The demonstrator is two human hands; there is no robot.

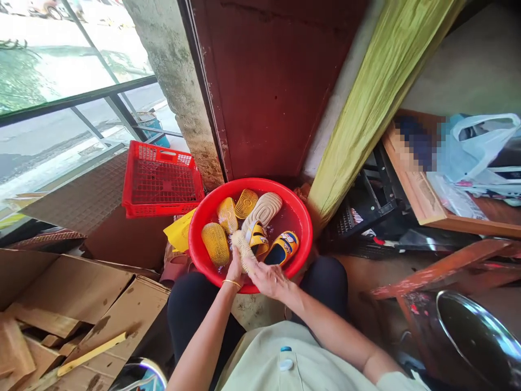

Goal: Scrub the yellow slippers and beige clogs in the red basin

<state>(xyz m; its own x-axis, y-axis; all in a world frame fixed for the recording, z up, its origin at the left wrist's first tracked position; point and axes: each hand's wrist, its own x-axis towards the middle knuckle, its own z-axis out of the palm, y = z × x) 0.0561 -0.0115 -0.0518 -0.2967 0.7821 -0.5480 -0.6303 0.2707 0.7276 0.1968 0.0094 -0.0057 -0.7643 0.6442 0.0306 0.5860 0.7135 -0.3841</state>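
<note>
A small slipper with a cream, ridged sole (243,251) is held over the near side of a red basin (306,217). My left hand (234,270) is closed on its left edge. The fingers of my right hand (266,278) grip its lower end; whether they also hold something small is hidden. In the basin's water lie several other slippers. Near my right hand is a yellow slipper with a printed strap (285,244), and behind the held one a yellow-and-white slipper (257,234). A beige sole (266,209) and a yellow sole (215,244) face up.
A red plastic crate (163,203) stands behind the basin to the left, near cardboard boxes (81,288) with wood pieces. Beyond the basin is a dark red door (272,81), with a yellow-green curtain (366,108) beside it. A wooden table (435,212) with plastic bags stands right.
</note>
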